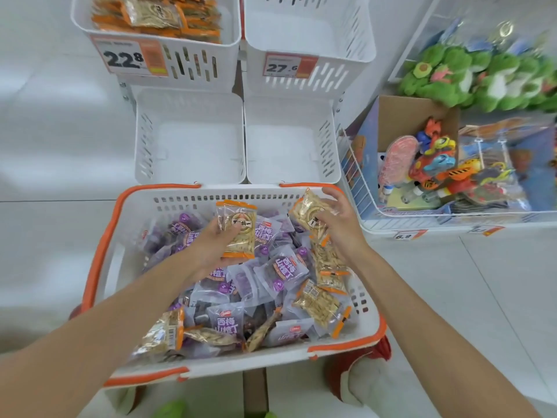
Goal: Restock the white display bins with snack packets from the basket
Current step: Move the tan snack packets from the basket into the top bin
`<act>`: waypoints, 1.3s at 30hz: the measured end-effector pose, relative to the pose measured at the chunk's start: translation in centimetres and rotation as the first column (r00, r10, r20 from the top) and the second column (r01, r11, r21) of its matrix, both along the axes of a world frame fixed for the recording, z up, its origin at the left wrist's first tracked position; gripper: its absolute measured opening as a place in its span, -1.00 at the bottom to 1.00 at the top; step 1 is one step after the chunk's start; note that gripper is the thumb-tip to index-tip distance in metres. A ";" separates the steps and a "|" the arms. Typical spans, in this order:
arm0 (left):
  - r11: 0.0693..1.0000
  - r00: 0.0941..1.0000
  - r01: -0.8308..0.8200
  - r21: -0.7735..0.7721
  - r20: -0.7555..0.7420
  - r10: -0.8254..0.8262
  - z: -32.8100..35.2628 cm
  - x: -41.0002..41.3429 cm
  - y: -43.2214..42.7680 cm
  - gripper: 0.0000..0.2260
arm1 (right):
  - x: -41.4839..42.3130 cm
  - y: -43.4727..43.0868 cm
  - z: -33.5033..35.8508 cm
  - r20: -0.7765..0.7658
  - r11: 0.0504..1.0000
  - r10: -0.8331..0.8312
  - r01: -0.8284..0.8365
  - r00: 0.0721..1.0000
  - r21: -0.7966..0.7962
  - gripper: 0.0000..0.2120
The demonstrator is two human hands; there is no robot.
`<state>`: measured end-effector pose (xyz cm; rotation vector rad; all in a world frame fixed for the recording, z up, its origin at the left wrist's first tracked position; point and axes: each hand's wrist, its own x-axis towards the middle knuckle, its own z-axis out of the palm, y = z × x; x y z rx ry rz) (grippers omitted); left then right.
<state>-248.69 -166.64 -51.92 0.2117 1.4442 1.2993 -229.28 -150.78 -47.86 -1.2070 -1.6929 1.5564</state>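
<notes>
my left hand (215,247) and right hand (342,227) are each gripping an orange-edged packet (242,236) over the basket (99,257); the matching bin (193,60) (tagged 22.8) is sitting ahead, up-left, nearer my left.

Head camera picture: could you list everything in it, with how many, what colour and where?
basket: one, white with orange rim, nearest.
purple packets: many, in the basket.
orange-edged packets: several, in the basket and the upper left bin.
display bins: four, white, behind the basket.
price tags: at least three, white and orange, on bin fronts.
wire bin: one, white, right, holding colourful toys.
plush toys: several, green, upper right.
hands: two; left hand and right hand each hold orange-edged packets above the basket.
</notes>
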 end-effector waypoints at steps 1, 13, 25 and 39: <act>1.000 1.000 0.004 0.016 -0.004 -0.004 0.4 0.3 0.2 -0.64 | -1.2 -0.4 0.8 -0.054 1.000 0.007 -0.008 0.998 -0.030 -0.58; 0.944 0.936 -0.274 0.181 -0.176 0.305 6.7 -2.7 0.9 -0.78 | -9.9 -3.1 5.4 -0.024 0.934 0.355 -0.354 0.934 0.038 -0.73; 0.968 0.956 -0.147 0.203 -0.222 0.191 7.6 -4.7 -2.0 -0.69 | -16.0 -5.8 6.1 0.073 0.896 0.328 -0.334 0.942 0.291 -0.24; 0.943 0.719 -0.022 0.332 -0.650 0.245 19.9 -17.8 4.6 -0.39 | -27.8 0.1 16.9 -0.293 0.845 0.485 -0.528 0.824 -0.083 -0.54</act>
